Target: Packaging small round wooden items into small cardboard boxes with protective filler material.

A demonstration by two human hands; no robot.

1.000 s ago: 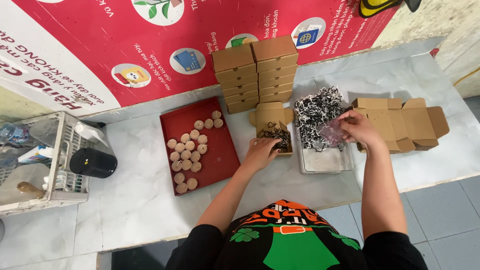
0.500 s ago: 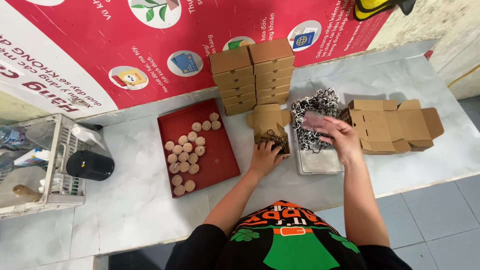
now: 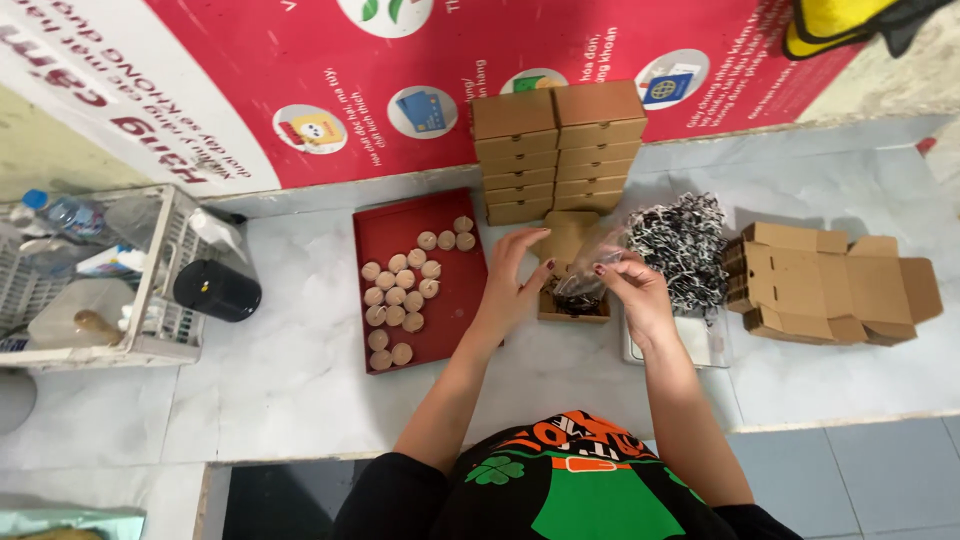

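An open small brown cardboard box (image 3: 572, 290) sits upright on the counter, lid raised, dark shredded paper (image 3: 578, 296) inside.

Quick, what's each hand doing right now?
Left hand: open, fingers spread against the small open cardboard box.
Right hand: pinching a clear plastic bag over that box.

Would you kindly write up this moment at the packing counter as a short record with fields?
Left hand: left hand open, fingers spread beside the open cardboard box
Right hand: right hand pinching a clear plastic bag over that box
Box contents: dark shredded filler, partly hidden
Left of box: red tray with round tan pieces
Behind box: two stacks of closed boxes
Right of box: shredded paper pile, then flat unfolded boxes
Far left: white wire basket, black cylinder
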